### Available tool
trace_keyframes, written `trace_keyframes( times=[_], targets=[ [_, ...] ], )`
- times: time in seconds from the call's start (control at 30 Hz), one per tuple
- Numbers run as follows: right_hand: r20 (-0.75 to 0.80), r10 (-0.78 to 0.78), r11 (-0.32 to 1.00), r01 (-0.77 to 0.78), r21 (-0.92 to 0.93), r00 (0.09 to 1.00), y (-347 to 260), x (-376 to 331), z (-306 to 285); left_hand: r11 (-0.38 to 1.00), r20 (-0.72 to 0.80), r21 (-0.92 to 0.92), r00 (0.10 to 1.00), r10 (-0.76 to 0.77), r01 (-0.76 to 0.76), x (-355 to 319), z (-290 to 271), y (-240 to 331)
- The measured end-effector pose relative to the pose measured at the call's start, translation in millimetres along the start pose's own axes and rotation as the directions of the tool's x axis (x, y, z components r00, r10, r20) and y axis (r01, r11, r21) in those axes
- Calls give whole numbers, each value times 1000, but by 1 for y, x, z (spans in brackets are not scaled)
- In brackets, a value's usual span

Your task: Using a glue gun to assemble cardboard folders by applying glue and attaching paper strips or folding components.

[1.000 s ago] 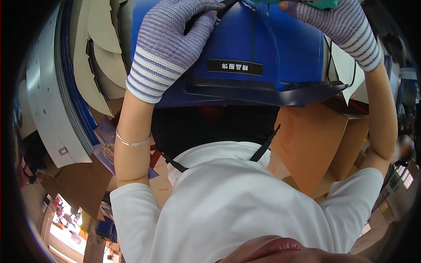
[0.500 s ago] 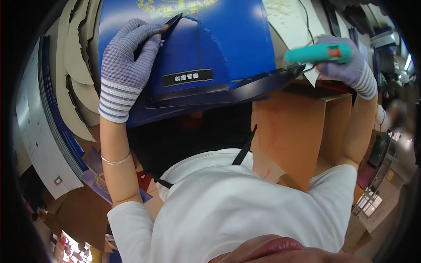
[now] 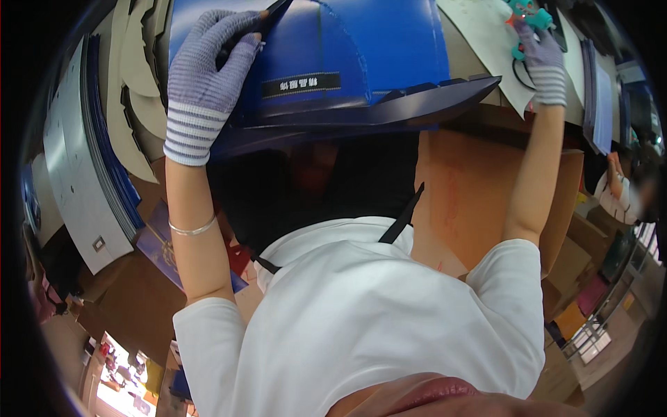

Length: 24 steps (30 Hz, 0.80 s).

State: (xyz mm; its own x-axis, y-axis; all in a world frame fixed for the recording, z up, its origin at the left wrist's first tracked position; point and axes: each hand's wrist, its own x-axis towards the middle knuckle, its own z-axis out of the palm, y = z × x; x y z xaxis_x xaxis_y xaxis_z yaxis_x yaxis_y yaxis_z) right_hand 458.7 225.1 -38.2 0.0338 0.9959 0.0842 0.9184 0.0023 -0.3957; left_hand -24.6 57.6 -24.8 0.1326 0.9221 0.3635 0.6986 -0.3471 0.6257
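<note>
My left hand (image 3: 212,62), in a grey-and-white striped knit glove with bare fingertips, pinches a narrow dark flap (image 3: 278,10) between thumb and forefinger. That flap rises from a glossy blue cardboard sheet (image 3: 410,48), which has a curved cut edge and a small black label (image 3: 301,85). Along the sheet's near side runs a folded, notched dark-blue edge strip (image 3: 424,103). Far off to the right, my gloved right hand (image 3: 544,52) has its fingers closed round a teal glue gun (image 3: 529,15), partly hidden by them.
Under the glue gun lies a white paper sheet (image 3: 479,42) with a black cord (image 3: 517,73) on it. Curved grey card pieces (image 3: 132,132) and stacked panels (image 3: 83,167) stand at the left. An open cardboard box (image 3: 479,187) is below the table edge. Another person (image 3: 622,194) is at the far right.
My right hand has moved with the glue gun away from the blue sheet, to the far right over the white paper. My left hand keeps its pinch on the dark flap.
</note>
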Motion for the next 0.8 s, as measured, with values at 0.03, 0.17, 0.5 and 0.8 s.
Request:
trace_keyframes(
  times=[0.03, 0.17, 0.5, 0.8],
  targets=[
    [-60, -129, 990, 125, -67, 990, -12, -22, -19, 999, 9, -6, 999, -40, 40, -1, 0, -1],
    [-224, -221, 942, 267, 203, 949, -88, -121, -57, 997, 1, -73, 999, -39, 39, -2, 1, -3],
    [137, -818, 568, 822, 40, 559, -190, -151, -14, 1000, -31, -17, 999, -12, 12, -4, 4, -4],
    [137, -807, 591, 777, 219, 575, -212, -131, 11, 1000, -37, 12, 999, -22, 22, -4, 5, -3]
  ],
)
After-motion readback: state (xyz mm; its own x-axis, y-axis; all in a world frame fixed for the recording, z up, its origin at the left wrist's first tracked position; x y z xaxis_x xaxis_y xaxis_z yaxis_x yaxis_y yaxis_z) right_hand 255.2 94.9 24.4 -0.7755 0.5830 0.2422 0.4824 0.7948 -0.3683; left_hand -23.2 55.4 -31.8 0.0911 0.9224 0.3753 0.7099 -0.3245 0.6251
